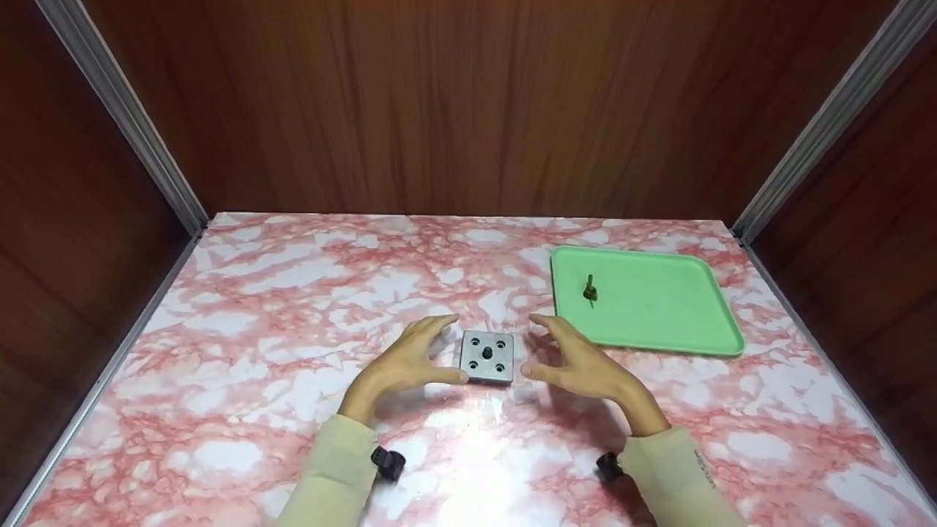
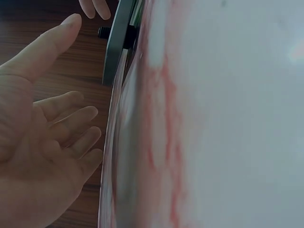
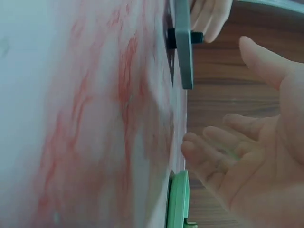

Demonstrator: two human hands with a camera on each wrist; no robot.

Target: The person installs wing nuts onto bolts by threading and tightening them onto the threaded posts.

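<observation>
A square grey metal plate [image 1: 488, 369] lies on the table between the two hands, with a hole near each corner and a black bolt [image 1: 487, 353] through its middle. Seen edge-on in the left wrist view, the plate [image 2: 116, 52] sits slightly raised on the black part under it. The left hand [image 1: 406, 359] hovers at its left side, fingers spread and thumb near the front left corner. Opposite it, the right hand [image 1: 585, 362] curves loosely at the right side. Both wrist views show bare palms, with gaps between the fingers and the plate.
A green tray [image 1: 673, 300] stands at the back right, beyond the right hand. On it lies a small brass-coloured piece with a thin stem [image 1: 590, 291]. Brown wood-grain panels [image 1: 454, 110] enclose the red-and-white marbled table [image 1: 241, 351] at the back and sides.
</observation>
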